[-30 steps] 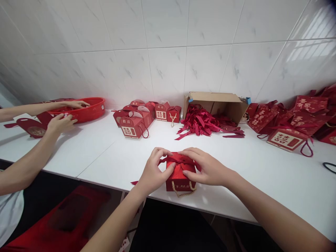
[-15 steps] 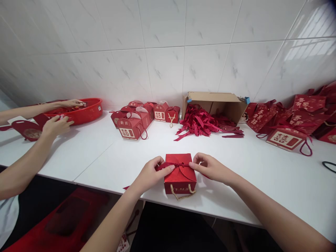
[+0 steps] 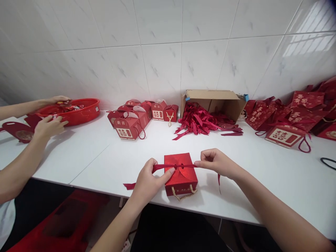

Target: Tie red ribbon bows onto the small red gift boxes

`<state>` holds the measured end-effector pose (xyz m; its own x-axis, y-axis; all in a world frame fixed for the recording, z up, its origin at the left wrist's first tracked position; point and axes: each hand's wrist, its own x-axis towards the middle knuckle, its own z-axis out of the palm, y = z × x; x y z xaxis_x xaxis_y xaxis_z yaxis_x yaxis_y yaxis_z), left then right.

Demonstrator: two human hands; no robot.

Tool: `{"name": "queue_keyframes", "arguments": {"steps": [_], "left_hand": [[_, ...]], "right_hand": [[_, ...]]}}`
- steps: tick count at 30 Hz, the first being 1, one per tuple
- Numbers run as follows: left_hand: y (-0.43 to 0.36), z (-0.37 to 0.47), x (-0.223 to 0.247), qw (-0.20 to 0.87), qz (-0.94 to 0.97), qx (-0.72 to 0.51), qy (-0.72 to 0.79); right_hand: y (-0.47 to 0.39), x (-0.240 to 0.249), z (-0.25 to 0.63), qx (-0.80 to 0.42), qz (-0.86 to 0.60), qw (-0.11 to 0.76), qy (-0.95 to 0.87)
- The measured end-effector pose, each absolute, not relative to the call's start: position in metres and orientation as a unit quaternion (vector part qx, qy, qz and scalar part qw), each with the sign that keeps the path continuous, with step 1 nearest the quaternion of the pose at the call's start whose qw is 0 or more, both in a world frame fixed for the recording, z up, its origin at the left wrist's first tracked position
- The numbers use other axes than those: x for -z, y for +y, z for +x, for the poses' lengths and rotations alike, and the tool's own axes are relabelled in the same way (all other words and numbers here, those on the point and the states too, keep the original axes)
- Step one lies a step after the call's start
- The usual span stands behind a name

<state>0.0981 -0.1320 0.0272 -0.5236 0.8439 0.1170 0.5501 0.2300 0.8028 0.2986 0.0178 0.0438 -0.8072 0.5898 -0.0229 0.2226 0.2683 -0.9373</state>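
A shiny red gift box (image 3: 181, 182) with a twisted cream rope handle (image 3: 181, 197) stands at the table's front edge. Across its lid runs a dark red ribbon (image 3: 187, 166), stretched taut over two small holes where the flaps meet. My left hand (image 3: 152, 176) grips the ribbon at the box's left side, its thumb resting on the lid. Off the right side, my right hand (image 3: 215, 161) pinches the other length, whose loose end hangs below the fingers. The left end sticks out past my left wrist.
Behind are red gift boxes (image 3: 128, 129), a cardboard box (image 3: 212, 94) spilling red ribbons (image 3: 196, 120), and more red boxes (image 3: 285, 135) at right. At left, a co-worker's hands (image 3: 49, 127) are at a red basin (image 3: 84, 115) holding wrapped pieces.
My right hand has moved right and slightly up, drawing the ribbon straight and taut where it was bunched on the lid. The co-worker's far hand has lifted a wrapped piece from the basin.
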Motion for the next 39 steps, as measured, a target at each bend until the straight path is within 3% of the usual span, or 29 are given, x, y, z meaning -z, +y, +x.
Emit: {"name": "queue_keyframes", "arguments": {"steps": [6,10,13,18,26,39], "left_hand": [[-0.130,0.097,-0.020,0.203,0.466,-0.445,0.737],[-0.130,0.096,-0.023,0.128,0.464,-0.505,0.716],[-0.132,0.101,-0.038,0.068,0.515,-0.506,0.688],[-0.127,0.121,-0.064,0.068,0.655,-0.403,0.635],[-0.107,0.143,-0.067,-0.057,0.653,-0.370,0.659],[-0.111,0.136,-0.068,-0.059,0.584,-0.453,0.671]], "right_hand": [[0.021,-0.038,0.299,-0.546,-0.247,0.125,-0.791],[0.020,-0.041,0.302,-0.556,-0.222,0.077,-0.797],[0.020,-0.050,0.306,-0.596,-0.203,0.100,-0.771],[0.021,-0.067,0.309,-0.650,-0.155,0.139,-0.731],[0.007,-0.089,0.303,-0.703,-0.128,0.158,-0.682],[-0.011,-0.066,0.274,-0.513,-0.200,0.247,-0.797]]}}
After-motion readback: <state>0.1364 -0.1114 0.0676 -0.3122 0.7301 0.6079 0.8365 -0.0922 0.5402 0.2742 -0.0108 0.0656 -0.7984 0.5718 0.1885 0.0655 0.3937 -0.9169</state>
